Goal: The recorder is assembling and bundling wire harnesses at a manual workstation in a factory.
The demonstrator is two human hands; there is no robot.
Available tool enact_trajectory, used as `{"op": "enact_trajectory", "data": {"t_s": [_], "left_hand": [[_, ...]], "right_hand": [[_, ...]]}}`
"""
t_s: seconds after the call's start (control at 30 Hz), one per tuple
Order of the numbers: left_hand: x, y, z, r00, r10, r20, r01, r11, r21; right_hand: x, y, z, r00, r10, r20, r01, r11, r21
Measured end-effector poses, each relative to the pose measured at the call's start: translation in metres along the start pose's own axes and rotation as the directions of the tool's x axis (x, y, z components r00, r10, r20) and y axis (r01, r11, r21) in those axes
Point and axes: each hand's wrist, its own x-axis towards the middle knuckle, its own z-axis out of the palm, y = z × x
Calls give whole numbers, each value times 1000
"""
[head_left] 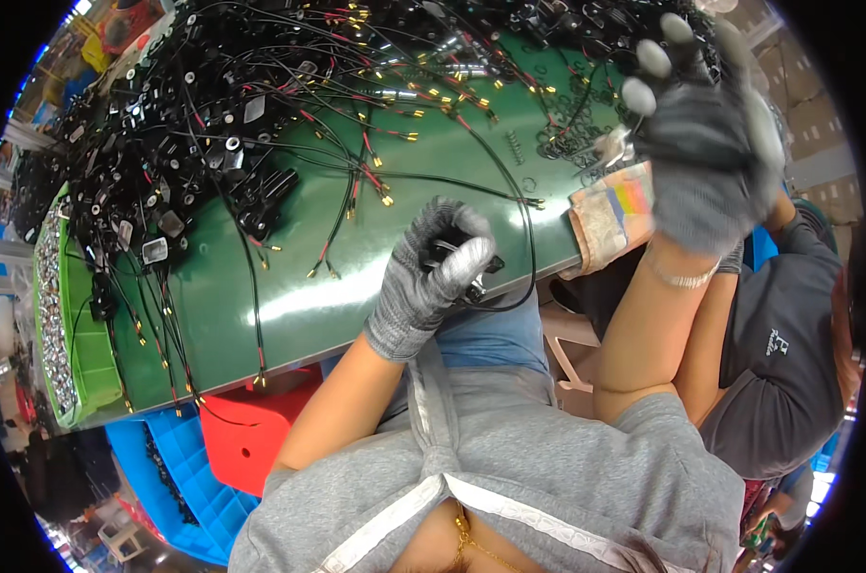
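My left hand (431,277), in a grey glove with pale fingertips, is closed around a small black plastic part (481,272) just over the table's near edge. Much of that part is hidden by the fingers. A black cable (531,250) loops out beside it and runs back over the tabletop to gold-tipped ends. My right hand (708,143), gloved the same way, is raised at the far right and blurred by motion. Its fingers look spread, and nothing shows in them. Below it are scattered black rings (574,129) and a folded cloth (616,215) with coloured stripes.
A large heap of black parts (117,124) and cables with red sleeves covers the far and left side of the green table (337,315). A green bin (94,358) of small metal pieces stands left. Below are a red plastic stool (246,444) and blue crate (180,477). A co-worker (777,344) sits right.
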Motion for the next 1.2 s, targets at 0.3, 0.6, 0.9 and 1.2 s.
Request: {"op": "enact_trajectory", "data": {"t_s": [0.3,0.6,0.9,1.2], "left_hand": [[3,-1,2,991,-47,-124,19,976,-218],[5,2,5,995,-31,-92,18,990,-139],[3,-7,3,992,22,-125,-44,983,-180],[-1,-5,-1,998,-13,-66,1,984,-177]], "right_hand": [[80,103,-87,946,246,-210,-113,-358,-927],[64,115,-58,960,261,-104,51,-527,-848],[-46,46,17,807,195,558,425,466,-776],[-69,51,19,781,184,597,579,144,-802]]}}
